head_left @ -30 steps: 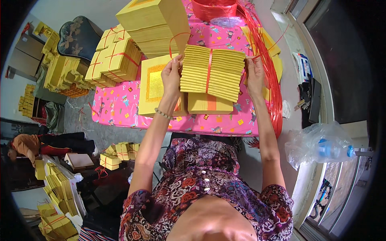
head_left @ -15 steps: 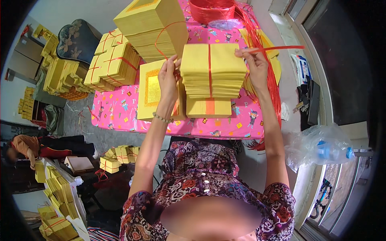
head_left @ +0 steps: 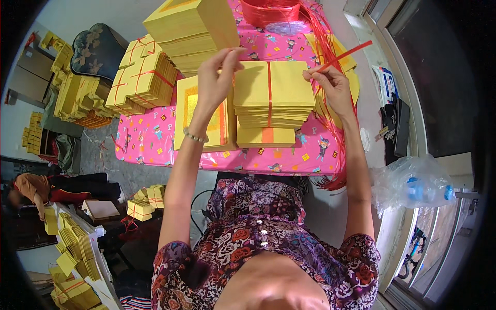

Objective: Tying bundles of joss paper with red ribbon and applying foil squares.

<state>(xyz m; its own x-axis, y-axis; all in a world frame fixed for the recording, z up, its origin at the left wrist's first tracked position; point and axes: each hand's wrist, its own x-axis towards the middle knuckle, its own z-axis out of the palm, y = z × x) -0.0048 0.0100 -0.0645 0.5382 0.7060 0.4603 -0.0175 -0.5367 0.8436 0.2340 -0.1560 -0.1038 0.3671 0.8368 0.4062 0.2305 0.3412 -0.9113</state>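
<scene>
A stack of yellow paper (head_left: 276,85) stands in front of me, with a red strap (head_left: 269,88) running down its middle. It rests on another yellow stack (head_left: 258,138) with an orange band. At its right edge my right hand (head_left: 333,88) pinches a flat red plastic strap (head_left: 349,54), whose end sticks out up and to the right. My left hand (head_left: 217,77) is raised over the stack's left edge, its fingers drawn together; what they hold, if anything, I cannot make out. Below that hand lies yellow paper with a gold square (head_left: 191,106).
A tall yellow paper stack (head_left: 191,39) and tied bundles (head_left: 147,77) stand on the pink patterned tablecloth (head_left: 155,142). Loose red straps (head_left: 338,150) hang along the right side, from near a red coil (head_left: 271,13). Another person (head_left: 36,188) handles yellow paper at far left.
My left hand has moved up, and the red strap loop above it no longer shows. The strap end in my right hand now angles more upward.
</scene>
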